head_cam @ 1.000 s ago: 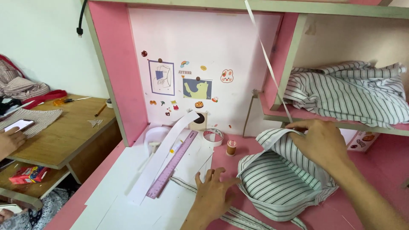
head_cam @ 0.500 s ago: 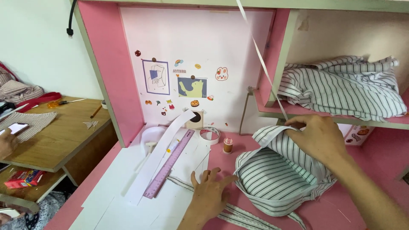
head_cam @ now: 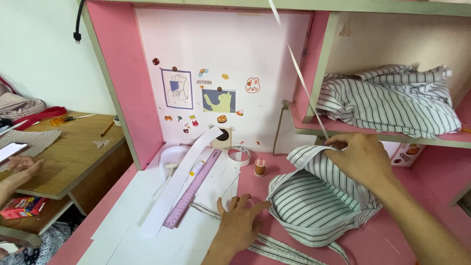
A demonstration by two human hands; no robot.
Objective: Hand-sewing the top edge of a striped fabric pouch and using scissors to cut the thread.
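- Head view, far left of frame: another person's hand (head_cam: pixel 22 169) rests at the edge of a wooden table (head_cam: pixel 68 157), beside a phone (head_cam: pixel 11 151).
- Left of centre: a purple ruler (head_cam: pixel 192 188) lies diagonally across white paper sheets (head_cam: pixel 142 221), just beside a long white paper strip (head_cam: pixel 179 184).
- Centre: a tape roll (head_cam: pixel 239 155) and a small thread spool (head_cam: pixel 260 167) stand near the back panel.
- Lower centre: left hand (head_cam: pixel 240 228) lies flat on the pink desk (head_cam: pixel 392 230), fingers spread wide, holding nothing, fingertips touching the rim of the striped fabric bag (head_cam: pixel 309 206).
- Right of centre: right hand (head_cam: pixel 360 159) pinches the bag's upper edge, fingers closed on the cloth.
- Upper right: striped fabric pile (head_cam: pixel 392 100) lies on the shelf.
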